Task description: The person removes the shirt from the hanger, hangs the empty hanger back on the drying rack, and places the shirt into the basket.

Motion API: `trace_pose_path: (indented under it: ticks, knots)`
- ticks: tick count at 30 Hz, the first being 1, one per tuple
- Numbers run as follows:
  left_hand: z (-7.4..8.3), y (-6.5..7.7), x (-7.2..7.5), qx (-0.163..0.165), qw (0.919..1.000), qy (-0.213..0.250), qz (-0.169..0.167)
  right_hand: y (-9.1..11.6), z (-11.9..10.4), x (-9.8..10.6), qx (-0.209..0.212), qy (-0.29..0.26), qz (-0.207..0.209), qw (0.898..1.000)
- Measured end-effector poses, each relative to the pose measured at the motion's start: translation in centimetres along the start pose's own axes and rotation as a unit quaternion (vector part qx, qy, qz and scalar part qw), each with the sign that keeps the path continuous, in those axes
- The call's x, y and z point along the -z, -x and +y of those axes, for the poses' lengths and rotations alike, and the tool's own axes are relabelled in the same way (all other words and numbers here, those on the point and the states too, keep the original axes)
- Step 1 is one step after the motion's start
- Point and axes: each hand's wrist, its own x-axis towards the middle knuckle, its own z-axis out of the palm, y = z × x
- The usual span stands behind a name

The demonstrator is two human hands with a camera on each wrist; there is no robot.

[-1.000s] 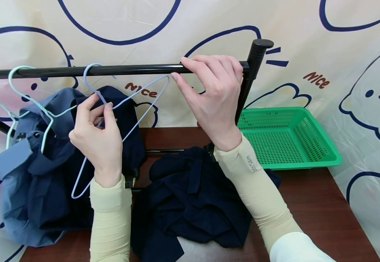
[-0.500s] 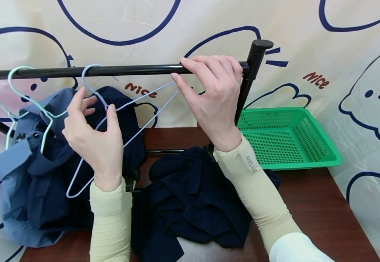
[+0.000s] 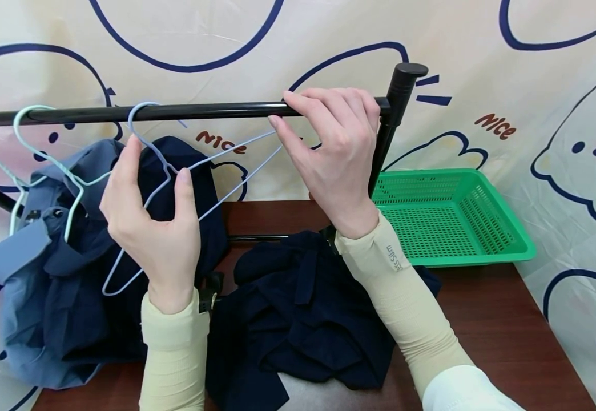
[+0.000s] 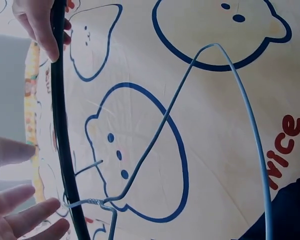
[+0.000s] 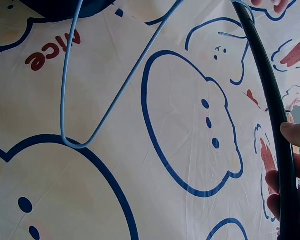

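Observation:
A pale blue wire hanger point(image 3: 166, 165) hangs by its hook from the black rail point(image 3: 216, 111). No garment is on it. My left hand point(image 3: 156, 228) is beside the hanger's neck, thumb and fingers spread apart. In the left wrist view, the fingers of the left hand point(image 4: 20, 210) are close to the twisted neck of the hanger point(image 4: 166, 116), not gripping it. Near the rail's right end, my right hand point(image 3: 336, 145) holds the bar, fingers over it and thumb below. The right wrist view shows its fingertips point(image 5: 273, 202) curled round the rail point(image 5: 282, 150).
Mint hangers point(image 3: 74, 180) with blue and navy garments point(image 3: 77, 314) hang at the left. A crumpled navy garment point(image 3: 298, 308) lies on the brown table point(image 3: 514, 337). The green basket point(image 3: 447, 264) stands behind the rack's right post point(image 3: 386, 137).
My left hand has let go of the hanger's neck, its thumb and fingers spreading apart. The hanger has swung slightly on the rail. My right hand has stayed on the rail.

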Motion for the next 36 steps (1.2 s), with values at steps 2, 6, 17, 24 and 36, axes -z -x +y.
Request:
trace_pose_path:
  ticks: [2, 6, 17, 24, 36]
  knots:
    - [-0.1, 0.2, 0.0, -0.013, 0.9999, 0.007, -0.007, 0.0, 0.0, 0.1, 0.002, 0.002, -0.005, 1.0]
    - [-0.1, 0.7, -0.2, -0.033, 0.9991, 0.022, -0.018, 0.0, 0.1, 0.2, 0.007, 0.01, -0.013, 1.0]
    - [0.6, 2.7, -0.6, -0.062, 0.9943, 0.069, -0.053, 0.0, 0.2, 0.5, 0.011, 0.017, -0.025, 0.999]
    - [-0.9, 4.5, -1.0, -0.082, 0.9888, 0.069, -0.104, 0.0, 0.2, 0.9, 0.018, 0.012, -0.049, 0.999]
    - [-3.0, 7.5, -1.4, -0.117, 0.9728, 0.071, -0.187, 0.1, 0.4, 1.2, 0.037, -0.005, -0.054, 0.998]
